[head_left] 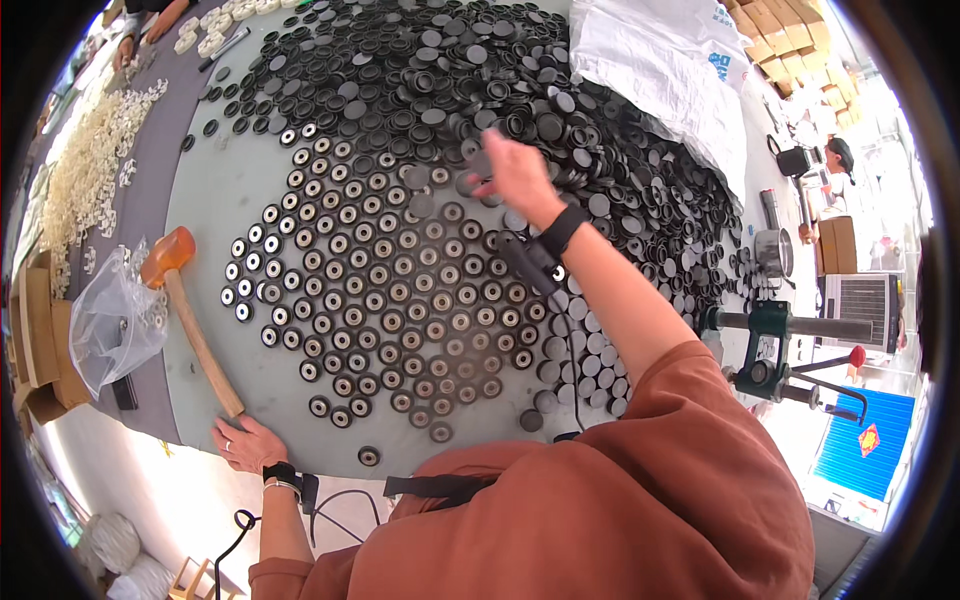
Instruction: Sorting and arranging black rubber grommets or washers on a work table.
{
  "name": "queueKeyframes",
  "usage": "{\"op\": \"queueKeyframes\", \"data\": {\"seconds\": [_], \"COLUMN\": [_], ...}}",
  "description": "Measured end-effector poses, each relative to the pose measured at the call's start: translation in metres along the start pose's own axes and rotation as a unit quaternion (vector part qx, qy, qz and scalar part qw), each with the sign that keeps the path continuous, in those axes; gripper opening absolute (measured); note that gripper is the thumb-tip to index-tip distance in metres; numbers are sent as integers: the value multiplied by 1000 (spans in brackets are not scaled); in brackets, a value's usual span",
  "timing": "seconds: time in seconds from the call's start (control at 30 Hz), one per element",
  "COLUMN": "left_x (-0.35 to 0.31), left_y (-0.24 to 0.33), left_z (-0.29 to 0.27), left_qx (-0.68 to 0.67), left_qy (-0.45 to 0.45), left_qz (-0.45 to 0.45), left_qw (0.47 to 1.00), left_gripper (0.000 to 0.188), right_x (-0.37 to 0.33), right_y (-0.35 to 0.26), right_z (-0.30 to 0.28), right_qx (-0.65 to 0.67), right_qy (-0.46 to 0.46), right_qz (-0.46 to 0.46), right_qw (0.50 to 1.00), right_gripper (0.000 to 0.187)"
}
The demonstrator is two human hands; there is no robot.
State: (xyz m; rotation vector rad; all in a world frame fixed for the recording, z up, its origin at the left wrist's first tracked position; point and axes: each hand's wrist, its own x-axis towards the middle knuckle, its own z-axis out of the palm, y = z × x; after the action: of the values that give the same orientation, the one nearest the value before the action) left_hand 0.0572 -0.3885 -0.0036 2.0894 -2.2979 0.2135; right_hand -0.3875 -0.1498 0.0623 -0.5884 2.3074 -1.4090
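Observation:
My right hand (518, 178) reaches over the far middle of the table, slightly blurred. Its fingers are pinched on what looks like a black round cap (467, 183). Below it spread many black rings with metal centres (375, 281), standing in loose rows. Beyond and to the right lies a big heap of black caps (400, 60). At the near table edge my left hand (250, 444) lies flat with fingers stretched out. It is beside the handle end of a mallet (200, 335) with an orange head, and does not grip it.
A white woven sack (660, 70) lies at the far right over the heap. Small whitish plastic parts (95, 160) and a clear plastic bag (115, 325) are at left. A green clamp-like press (768, 345) stands at right. Another person's hands (140, 40) show at far left.

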Motion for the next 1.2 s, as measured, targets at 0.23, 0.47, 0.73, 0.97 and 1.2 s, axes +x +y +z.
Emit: {"op": "queueKeyframes", "data": {"seconds": [0.23, 0.47, 0.73, 0.97, 1.2], "left_x": [0, 1, 2, 1, 2], "left_y": [5, -2, -2, -6, -2], "left_z": [-2, -2, 5, 2, 2], "left_qx": [-21, -5, -15, -5, -10], "left_qy": [-14, -13, -7, -17, -11], "left_qz": [7, 0, 16, 3, 11], "left_qw": [1000, 1000, 1000, 1000, 1000], "left_gripper": [54, 54, 54, 55, 55], "right_x": [-1, -14, 42, 38, 2], "right_y": [-41, -20, -1, -10, -15], "right_z": [58, 5, 32, -20, -4], "right_qx": [-74, -290, 85, 22, 313], "right_qy": [-193, 171, -5, 124, -27], "right_qz": [6, -185, 60, 163, 212], "right_qw": [978, 923, 995, 978, 925], "right_gripper": [28, 29, 52, 48, 23]}}
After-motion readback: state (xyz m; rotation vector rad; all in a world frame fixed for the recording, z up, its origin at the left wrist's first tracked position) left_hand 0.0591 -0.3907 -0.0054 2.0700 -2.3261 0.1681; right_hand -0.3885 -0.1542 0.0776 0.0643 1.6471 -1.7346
